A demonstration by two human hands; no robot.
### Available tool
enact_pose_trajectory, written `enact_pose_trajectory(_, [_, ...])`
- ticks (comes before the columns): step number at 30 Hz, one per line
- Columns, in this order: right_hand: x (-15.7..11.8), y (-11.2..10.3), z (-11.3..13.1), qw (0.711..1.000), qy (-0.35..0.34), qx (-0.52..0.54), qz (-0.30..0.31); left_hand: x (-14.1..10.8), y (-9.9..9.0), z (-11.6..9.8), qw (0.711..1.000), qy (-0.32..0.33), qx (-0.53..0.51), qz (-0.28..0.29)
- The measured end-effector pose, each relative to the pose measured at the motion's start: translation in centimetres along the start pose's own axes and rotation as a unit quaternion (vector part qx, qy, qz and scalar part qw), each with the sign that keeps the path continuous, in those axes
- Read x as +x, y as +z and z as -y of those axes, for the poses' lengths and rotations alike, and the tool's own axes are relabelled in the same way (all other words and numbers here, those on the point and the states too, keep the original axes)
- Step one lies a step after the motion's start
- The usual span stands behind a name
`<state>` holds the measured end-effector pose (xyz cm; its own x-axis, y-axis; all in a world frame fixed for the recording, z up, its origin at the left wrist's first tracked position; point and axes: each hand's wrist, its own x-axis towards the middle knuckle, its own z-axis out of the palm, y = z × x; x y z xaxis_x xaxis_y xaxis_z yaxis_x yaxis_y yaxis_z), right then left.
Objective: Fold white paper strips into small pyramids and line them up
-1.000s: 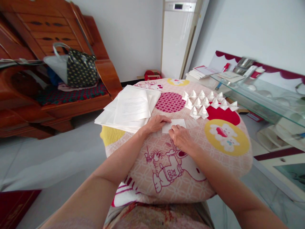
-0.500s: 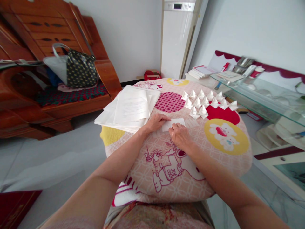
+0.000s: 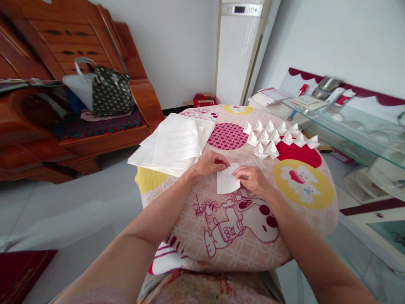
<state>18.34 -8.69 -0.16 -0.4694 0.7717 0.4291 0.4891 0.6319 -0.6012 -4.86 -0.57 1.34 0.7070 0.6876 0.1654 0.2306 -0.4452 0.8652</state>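
Note:
A small white sheet of paper (image 3: 228,181) stands upright on its length between my hands over the cloth-covered table, with faint print on it. My left hand (image 3: 211,164) pinches its upper left part with thumb and forefinger. On the right edge, the fingers of my right hand (image 3: 253,179) are closed on the same paper. Several folded white paper pieces with pointed tips (image 3: 263,137) stand in rows beyond my right hand. Left of my left hand lies a stack of larger white sheets (image 3: 177,139), the top one printed.
A patterned cloth (image 3: 190,236) covers the round table. On the right, a glass shelf (image 3: 348,126) holds a cup and metal containers, close to the table. A wooden bench (image 3: 148,101) with a dotted bag (image 3: 110,93) stands at left.
The paper lay wider than tall under my fingers; now it is taller and reaches closer to me. My right hand has moved right, to the paper's right edge. The view has shifted slightly.

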Motion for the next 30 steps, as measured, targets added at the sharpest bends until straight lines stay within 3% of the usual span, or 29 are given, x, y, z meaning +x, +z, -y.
enact_pose_trajectory(3, [-0.1,-0.5,0.1,0.999,-0.002,-0.032,0.013,0.0,0.4,0.0,0.997,-0.01,0.016,0.08])
enact_pose_trajectory(8, [-0.2,-0.6,0.6,0.998,0.003,-0.04,0.047,-0.2,0.6,0.1,0.994,-0.015,0.006,0.11])
enact_pose_trajectory(13, [-0.1,-0.6,1.3,0.99,0.142,-0.009,0.011,-0.3,0.3,-0.4,0.993,-0.027,0.004,0.118])
enact_pose_trajectory(16, [0.2,-0.3,1.2,0.975,0.216,0.023,-0.042,-0.4,0.3,-0.9,0.995,-0.076,-0.016,0.066])
enact_pose_trajectory(19, [0.7,0.0,0.8,0.957,0.269,0.076,-0.078,-0.5,0.3,-1.1,0.978,-0.164,-0.13,-0.017])
enact_pose_trajectory(22, [1.3,0.4,0.5,0.932,0.317,0.146,-0.101,-0.3,0.4,-1.0,0.954,-0.218,-0.204,-0.031])
enact_pose_trajectory(25, [1.9,0.6,0.4,0.909,0.355,0.185,-0.121,0.1,0.7,-0.5,0.962,-0.222,-0.153,-0.043])
enact_pose_trajectory(30, [2.5,0.6,0.9,0.893,0.398,0.151,-0.147,0.3,1.8,-0.2,0.965,-0.243,-0.006,-0.102])
